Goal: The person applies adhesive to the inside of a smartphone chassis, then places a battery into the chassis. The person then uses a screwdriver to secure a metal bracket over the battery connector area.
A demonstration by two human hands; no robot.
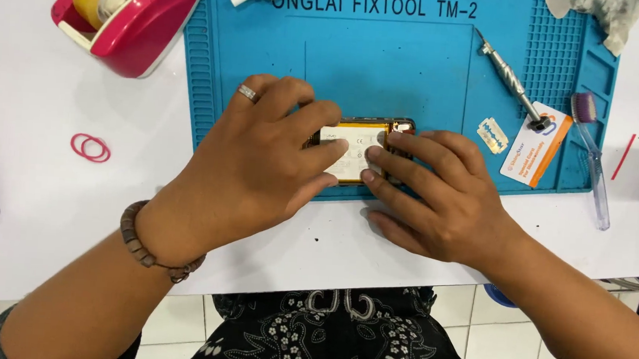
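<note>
Your left hand [258,157] and right hand [437,190] press flat, fingers extended, gripping nothing, on the opened phone [358,152]. Its pale battery shows between your fingertips inside a gold-rimmed frame. Its long axis seems to run left to right across the blue mat [386,58].

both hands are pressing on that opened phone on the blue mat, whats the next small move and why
Probably keep pressing, sliding the fingertips outward along the pale battery. Both the left hand and right hand have fingertips flat on it inside the open phone, and no tool is in hand.
</note>
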